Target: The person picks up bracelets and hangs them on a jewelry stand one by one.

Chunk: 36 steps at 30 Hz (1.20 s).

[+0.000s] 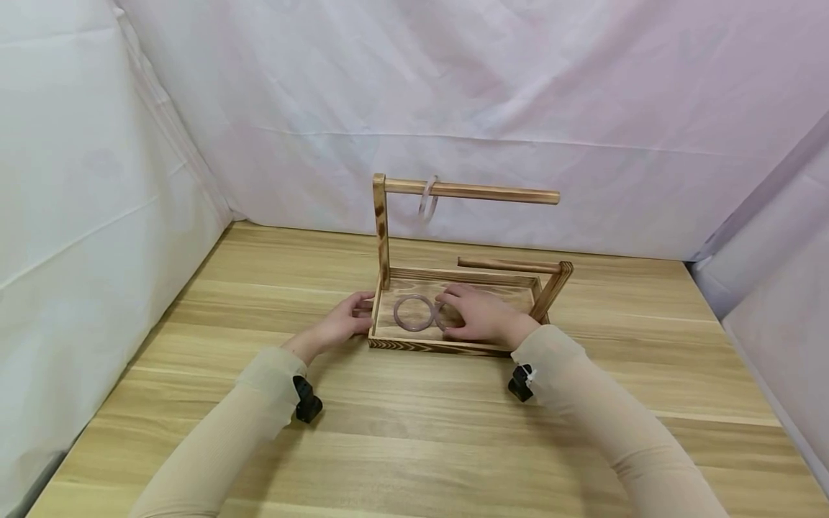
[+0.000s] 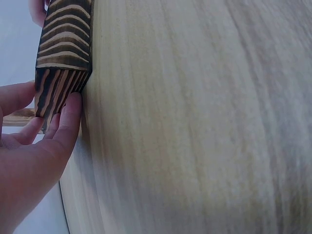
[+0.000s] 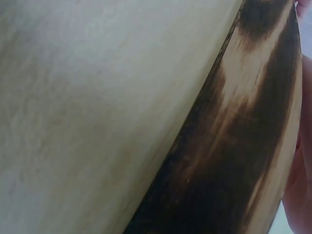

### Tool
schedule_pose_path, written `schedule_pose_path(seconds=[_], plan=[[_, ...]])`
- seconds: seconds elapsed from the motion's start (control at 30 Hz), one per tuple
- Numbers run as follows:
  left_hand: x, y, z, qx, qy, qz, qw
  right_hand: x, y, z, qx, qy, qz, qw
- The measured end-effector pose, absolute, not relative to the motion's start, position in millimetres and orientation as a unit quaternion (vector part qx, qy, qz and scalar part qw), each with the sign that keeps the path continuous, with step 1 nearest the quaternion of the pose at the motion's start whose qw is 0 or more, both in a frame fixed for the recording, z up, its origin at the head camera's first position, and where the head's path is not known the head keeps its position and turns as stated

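Observation:
A burnt-wood jewelry stand (image 1: 435, 347) with a shallow tray base stands on the table. My left hand (image 1: 337, 322) holds the tray's left end; the left wrist view shows fingers (image 2: 68, 124) against the striped end wall. Inside the tray, my right hand (image 1: 482, 316) grips a pale translucent bangle (image 1: 438, 325) between thumb and fingers, hiding much of it. Just left of it lies a second bangle (image 1: 396, 314), flat in the tray. A third bangle (image 1: 424, 203) hangs on the upper bar. Only part of the right hand (image 3: 297, 190) shows in the right wrist view, behind the tray wall.
The tall left post (image 1: 381, 230) carries the upper bar (image 1: 499, 192), whose right end is free. A shorter right post (image 1: 552, 291) carries a lower bar (image 1: 505, 265) pointing left, above the right hand. White cloth (image 1: 518, 86) surrounds the wooden table (image 1: 421, 439).

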<state>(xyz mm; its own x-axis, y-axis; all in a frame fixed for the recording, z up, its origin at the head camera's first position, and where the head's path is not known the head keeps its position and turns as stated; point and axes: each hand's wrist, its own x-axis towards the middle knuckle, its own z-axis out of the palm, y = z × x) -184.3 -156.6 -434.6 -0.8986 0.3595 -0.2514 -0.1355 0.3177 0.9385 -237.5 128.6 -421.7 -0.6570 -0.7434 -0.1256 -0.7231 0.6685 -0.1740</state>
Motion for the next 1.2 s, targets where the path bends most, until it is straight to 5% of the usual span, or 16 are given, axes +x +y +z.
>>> schedule_pose_path(seconds=[1.2], plan=[[-183.6,-155.8,-433.4,0.067,0.78,0.588,0.204,-238.4,114.6,-416.9,-0.389,0.912,-0.06,0.113]])
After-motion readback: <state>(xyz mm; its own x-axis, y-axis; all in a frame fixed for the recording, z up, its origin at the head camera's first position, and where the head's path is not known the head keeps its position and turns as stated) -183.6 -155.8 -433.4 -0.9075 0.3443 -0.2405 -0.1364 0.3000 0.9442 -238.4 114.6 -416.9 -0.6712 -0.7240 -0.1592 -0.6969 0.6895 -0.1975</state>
